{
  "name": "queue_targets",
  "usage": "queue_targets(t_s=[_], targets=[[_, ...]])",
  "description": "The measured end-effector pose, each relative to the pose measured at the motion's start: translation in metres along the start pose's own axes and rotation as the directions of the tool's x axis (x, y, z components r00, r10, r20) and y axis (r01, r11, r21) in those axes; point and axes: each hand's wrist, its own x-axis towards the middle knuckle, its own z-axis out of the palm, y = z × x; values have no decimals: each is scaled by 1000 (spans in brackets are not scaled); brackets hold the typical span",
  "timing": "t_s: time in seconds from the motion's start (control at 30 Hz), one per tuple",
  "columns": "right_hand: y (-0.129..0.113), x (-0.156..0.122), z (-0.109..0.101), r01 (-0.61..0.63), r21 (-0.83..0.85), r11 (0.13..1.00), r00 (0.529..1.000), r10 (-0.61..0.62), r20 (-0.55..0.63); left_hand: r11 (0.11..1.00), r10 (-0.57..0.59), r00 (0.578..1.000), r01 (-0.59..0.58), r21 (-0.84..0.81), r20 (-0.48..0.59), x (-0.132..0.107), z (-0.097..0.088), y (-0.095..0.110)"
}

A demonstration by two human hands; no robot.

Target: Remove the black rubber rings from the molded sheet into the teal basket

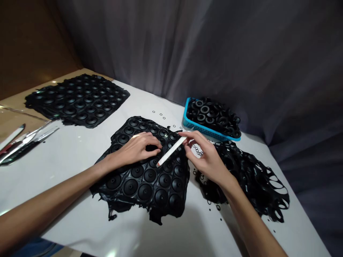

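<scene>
A black molded rubber sheet [144, 192] with rows of round, cup-like parts and ragged edges lies on the white table in front of me. Over its upper middle, my left hand [138, 147] is curled, thumb and fingertips closed together on the sheet's surface. My right hand [202, 153] grips a slim white-handled tool [171, 151] between thumb and fingers, above the sheet's right side. The handle slants down to the left and ends in a reddish tip. Its other end is mostly hidden by my fingers.
A blue basket [211, 133] full of black rings stands at the back right. Torn black rubber scrap [257, 185] and small loose rings [197, 150] lie to the right. A second rubber sheet [80, 101] lies at far left, near several hand tools [21, 146].
</scene>
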Motion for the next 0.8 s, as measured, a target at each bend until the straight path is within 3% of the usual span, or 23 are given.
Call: queue_targets(t_s=[0.1,0.2,0.3,0.43,0.63,0.8], targets=[[12,-2,14,56,-71,996,988,-66,-140,997,24,1000,-23,79,-19,1,1,3],[17,-5,33,-32,-72,997,966,13,-259,994,28,999,-25,110,-28,1,1,4],[16,-8,49,-125,60,990,979,133,-157,990,37,998,-31,135,-41,3,2,6],[16,-9,56,-263,319,910,960,278,-4,983,64,996,-53,175,-59,7,4,10],[27,-10,49,-252,340,906,967,220,129,988,38,998,-29,150,-56,9,6,8],[32,-11,48,-223,326,919,972,182,151,994,12,998,-6,108,-56,9,5,6]])
